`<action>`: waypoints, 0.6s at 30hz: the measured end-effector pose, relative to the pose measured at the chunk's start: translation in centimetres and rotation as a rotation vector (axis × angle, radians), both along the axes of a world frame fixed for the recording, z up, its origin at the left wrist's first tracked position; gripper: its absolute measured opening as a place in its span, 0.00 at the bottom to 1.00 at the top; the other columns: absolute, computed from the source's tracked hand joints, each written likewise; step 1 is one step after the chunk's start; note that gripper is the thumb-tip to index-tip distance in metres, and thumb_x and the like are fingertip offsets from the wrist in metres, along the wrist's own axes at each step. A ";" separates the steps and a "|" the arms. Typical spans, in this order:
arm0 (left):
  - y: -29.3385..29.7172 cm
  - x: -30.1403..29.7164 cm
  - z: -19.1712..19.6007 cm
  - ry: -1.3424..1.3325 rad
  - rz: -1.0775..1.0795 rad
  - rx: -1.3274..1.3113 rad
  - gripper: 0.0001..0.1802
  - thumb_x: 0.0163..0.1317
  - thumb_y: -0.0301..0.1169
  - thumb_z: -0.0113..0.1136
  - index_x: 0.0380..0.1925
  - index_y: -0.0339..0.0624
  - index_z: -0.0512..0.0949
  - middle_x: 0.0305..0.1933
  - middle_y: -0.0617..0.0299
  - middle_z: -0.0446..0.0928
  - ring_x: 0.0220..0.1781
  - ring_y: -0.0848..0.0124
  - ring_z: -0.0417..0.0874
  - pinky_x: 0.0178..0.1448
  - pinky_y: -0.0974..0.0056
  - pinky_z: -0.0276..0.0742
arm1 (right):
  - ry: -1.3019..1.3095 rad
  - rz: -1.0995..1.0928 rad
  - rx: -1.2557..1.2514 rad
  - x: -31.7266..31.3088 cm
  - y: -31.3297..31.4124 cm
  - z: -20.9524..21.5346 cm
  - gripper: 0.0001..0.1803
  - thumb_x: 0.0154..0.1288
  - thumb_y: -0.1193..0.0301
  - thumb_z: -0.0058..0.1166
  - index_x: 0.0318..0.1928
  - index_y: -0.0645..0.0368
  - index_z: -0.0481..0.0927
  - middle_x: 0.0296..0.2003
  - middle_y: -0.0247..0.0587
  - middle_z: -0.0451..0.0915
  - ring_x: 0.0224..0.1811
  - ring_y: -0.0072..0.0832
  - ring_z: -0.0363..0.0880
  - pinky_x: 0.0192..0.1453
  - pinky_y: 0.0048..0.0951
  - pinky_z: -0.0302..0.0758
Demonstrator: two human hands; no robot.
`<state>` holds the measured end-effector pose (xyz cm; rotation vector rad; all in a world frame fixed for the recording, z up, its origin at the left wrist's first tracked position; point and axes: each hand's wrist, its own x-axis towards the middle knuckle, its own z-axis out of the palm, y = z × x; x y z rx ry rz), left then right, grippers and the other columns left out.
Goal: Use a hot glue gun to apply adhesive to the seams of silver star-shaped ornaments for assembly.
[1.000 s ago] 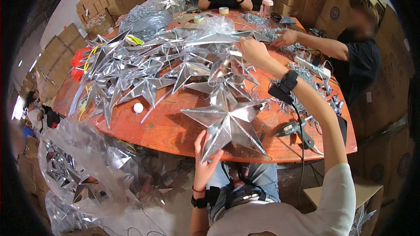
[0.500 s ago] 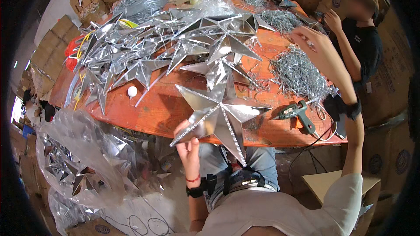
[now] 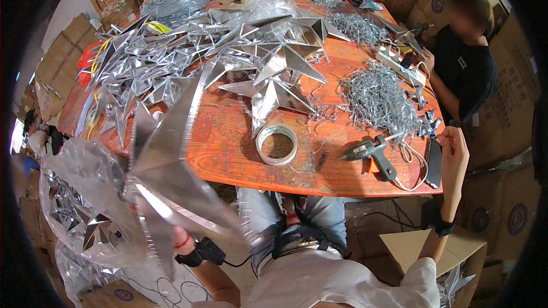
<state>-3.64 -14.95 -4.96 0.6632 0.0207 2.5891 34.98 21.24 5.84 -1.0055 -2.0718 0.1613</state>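
A large silver foil star [image 3: 171, 159] stands tilted at the left, over the table's front edge, slightly blurred. My left hand [image 3: 181, 240] is closed on its lower part, with most of the fingers hidden behind the foil. At the right table edge, my right hand [image 3: 455, 147] has its thumb and fingertips pinched together; whatever is between them is too small to name. Beside those fingertips lie small dark shiny ribbon-like pieces [image 3: 429, 123] and a flat black phone-like slab [image 3: 434, 163]. A green glue gun [image 3: 371, 153] rests on the table to the left of this hand.
Silver stars [image 3: 274, 97] pile across the orange table [image 3: 228, 162]. A tape roll [image 3: 277, 145], silver tinsel [image 3: 374, 97] and a white power strip [image 3: 399, 67] lie there too. Plastic-bagged stars [image 3: 85, 194] stand lower left. Two people sit around the table.
My left hand has swung the star left and closer, uncovering the tape roll. My right hand has come down from above the tinsel to the table's right edge.
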 end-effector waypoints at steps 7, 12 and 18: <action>-0.1 -2.0 -2.9 0.089 0.543 -0.707 0.27 0.69 0.36 0.44 0.64 0.36 0.58 0.61 0.56 0.67 0.59 0.67 0.70 0.62 0.63 0.66 | -0.029 0.007 -0.032 0.1 -0.4 -1.0 0.02 0.64 0.81 0.45 0.35 0.65 0.67 0.28 0.37 0.68 0.30 0.21 0.68 0.38 0.19 0.68; 5.6 -1.8 -3.4 0.413 0.481 -0.998 0.28 0.69 0.38 0.43 0.65 0.37 0.56 0.62 0.57 0.66 0.59 0.67 0.71 0.62 0.62 0.65 | -0.002 0.045 -0.086 -1.1 -1.5 -1.4 0.04 0.60 0.83 0.47 0.36 0.67 0.70 0.29 0.41 0.73 0.31 0.27 0.74 0.36 0.24 0.71; 11.8 -1.0 -0.8 0.160 -0.068 -0.688 0.28 0.67 0.41 0.50 0.62 0.39 0.61 0.59 0.58 0.68 0.57 0.69 0.71 0.54 0.65 0.70 | 0.037 -0.019 -0.114 -0.3 -2.4 -1.6 0.04 0.60 0.84 0.48 0.35 0.66 0.70 0.29 0.41 0.75 0.28 0.25 0.73 0.34 0.25 0.71</action>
